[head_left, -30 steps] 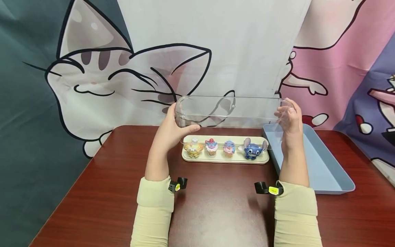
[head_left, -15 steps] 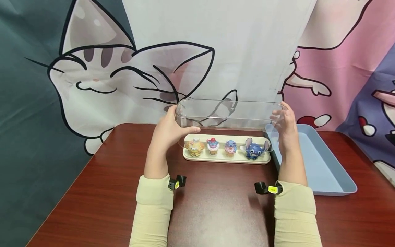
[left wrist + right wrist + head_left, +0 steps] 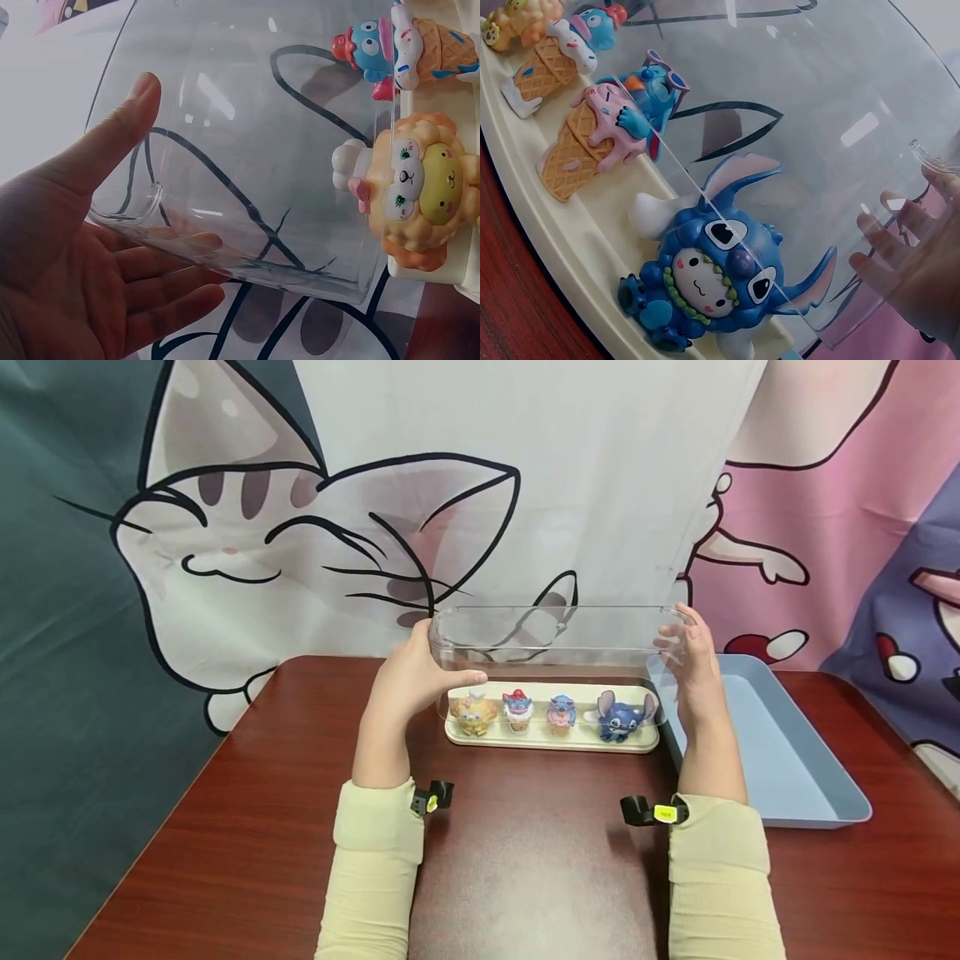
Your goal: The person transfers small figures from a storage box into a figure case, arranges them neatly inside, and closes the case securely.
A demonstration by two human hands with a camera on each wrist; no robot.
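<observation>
A clear plastic box-shaped cover (image 3: 622,628) is held tilted above a cream oblong tray (image 3: 540,744). My left hand (image 3: 408,685) grips its left end, thumb along the near side and fingers behind it. At the opposite end, my right hand (image 3: 697,672) holds it with fingers spread over the outside; its thumb is hard to make out. On the tray several small figurines stand in a row: an orange-yellow maned one (image 3: 416,195), an ice-cream-cone one with a red top (image 3: 517,712), a pink-and-blue cone (image 3: 600,135) and a blue big-eared one (image 3: 720,262). The cover's lower edge overlaps them in view.
To the right, a light blue rectangular tray (image 3: 783,760) lies on the brown wooden table (image 3: 247,827), partly behind my right forearm. A cloth with a cartoon cat (image 3: 232,552) hangs behind the table.
The clear cover has come down slightly toward the cream tray, with both hands moving along with it. My right hand has shifted a little left. The figurines keep their places.
</observation>
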